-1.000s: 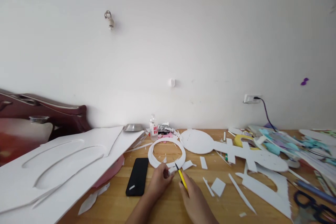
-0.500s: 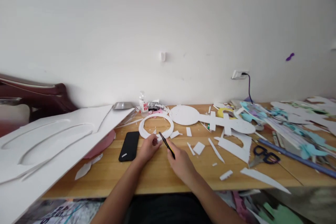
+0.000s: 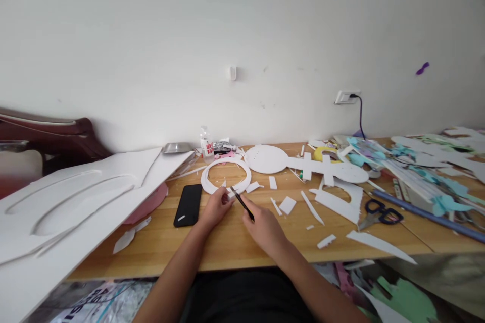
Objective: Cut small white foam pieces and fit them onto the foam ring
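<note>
A white foam ring [image 3: 226, 168] lies flat on the wooden table [image 3: 235, 242]. My left hand [image 3: 215, 208] rests at the ring's near edge, fingers pinching a small white foam scrap there. My right hand [image 3: 264, 228] grips a slim craft knife [image 3: 242, 203] with a yellow and black body. The blade tip points up-left toward the ring's near edge, close to my left fingertips. Small white offcuts [image 3: 287, 205] lie just right of the knife.
A black phone [image 3: 188, 204] lies left of my left hand. A large white foam sheet [image 3: 76, 212] slopes over the table's left end. Foam cutouts [image 3: 303, 164], scissors [image 3: 379, 213], a glue bottle [image 3: 205, 147], a metal dish [image 3: 177, 148] and coloured paper [image 3: 417, 176] crowd the back and right.
The view has tilted down, so the table's front edge and my forearms now show. Both hands stay at the ring's near edge with the knife still held.
</note>
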Available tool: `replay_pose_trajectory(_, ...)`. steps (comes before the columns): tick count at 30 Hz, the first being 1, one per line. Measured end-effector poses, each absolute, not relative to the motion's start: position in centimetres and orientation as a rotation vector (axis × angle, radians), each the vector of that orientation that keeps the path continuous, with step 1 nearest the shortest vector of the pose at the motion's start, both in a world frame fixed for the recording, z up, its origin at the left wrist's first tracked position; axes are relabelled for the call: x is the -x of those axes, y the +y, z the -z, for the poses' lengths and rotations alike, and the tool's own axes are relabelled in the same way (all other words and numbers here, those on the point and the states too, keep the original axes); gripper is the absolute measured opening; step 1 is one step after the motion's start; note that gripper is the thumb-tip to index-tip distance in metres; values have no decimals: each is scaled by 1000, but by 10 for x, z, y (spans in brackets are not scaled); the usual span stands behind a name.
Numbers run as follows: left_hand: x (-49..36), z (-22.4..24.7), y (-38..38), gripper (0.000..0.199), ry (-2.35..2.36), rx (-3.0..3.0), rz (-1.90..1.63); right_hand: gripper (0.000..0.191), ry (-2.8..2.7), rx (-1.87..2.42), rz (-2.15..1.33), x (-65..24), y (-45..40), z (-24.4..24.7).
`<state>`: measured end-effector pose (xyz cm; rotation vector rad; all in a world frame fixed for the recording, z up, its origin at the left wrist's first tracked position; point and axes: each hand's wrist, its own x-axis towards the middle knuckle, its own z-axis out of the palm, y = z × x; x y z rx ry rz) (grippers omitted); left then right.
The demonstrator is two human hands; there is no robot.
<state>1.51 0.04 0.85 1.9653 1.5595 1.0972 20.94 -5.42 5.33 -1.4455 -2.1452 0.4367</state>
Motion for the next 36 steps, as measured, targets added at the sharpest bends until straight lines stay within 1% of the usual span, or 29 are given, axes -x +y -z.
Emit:
replay_pose_trajectory(17, -16, -12, -2, 22, 1542, -1926, -1105, 50, -2123, 1425, -511, -217, -54, -54)
replay_pose_trajectory(36, -16, -8, -1, 21, 1521, -1867, -1143, 50, -2218, 1516, -439, -217, -58, -64)
